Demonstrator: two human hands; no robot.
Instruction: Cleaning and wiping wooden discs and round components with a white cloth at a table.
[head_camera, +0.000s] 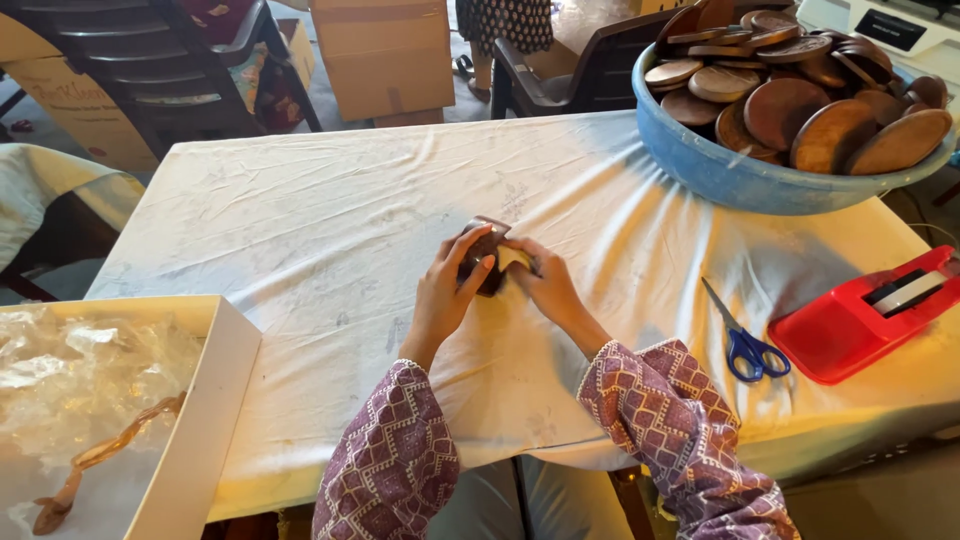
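At the far left stood a white cardboard box (205, 400), open, with crumpled clear plastic (80, 380) inside and a brownish strip (100, 455) lying on it. The table was covered with a white cloth (300, 220), wrinkled in many places.

Near the middle of the cloth, the left hand (447, 290) was closed around a small dark wooden piece (484, 256) — the thumb and fingers pressed on its left side, holding it a little above the cloth or resting on it; I could not tell which. The right hand (545, 285) touched the same piece from the other side, its fingers curled on something pale at the edge, perhaps a wrapping or tape, but this was too small to be sure.

To the right lay scissors with blue handles (745, 345), then a red tape dispenser (860, 315), both untouched. Behind them, a blue basin (740, 175) was full of round wooden discs (800, 100).

By my judgement, the step in hand was wrapping or covering one piece. The next move would call for a steady left grip while the right fingers pressed the pale material flat — and later a reach toward the tape.
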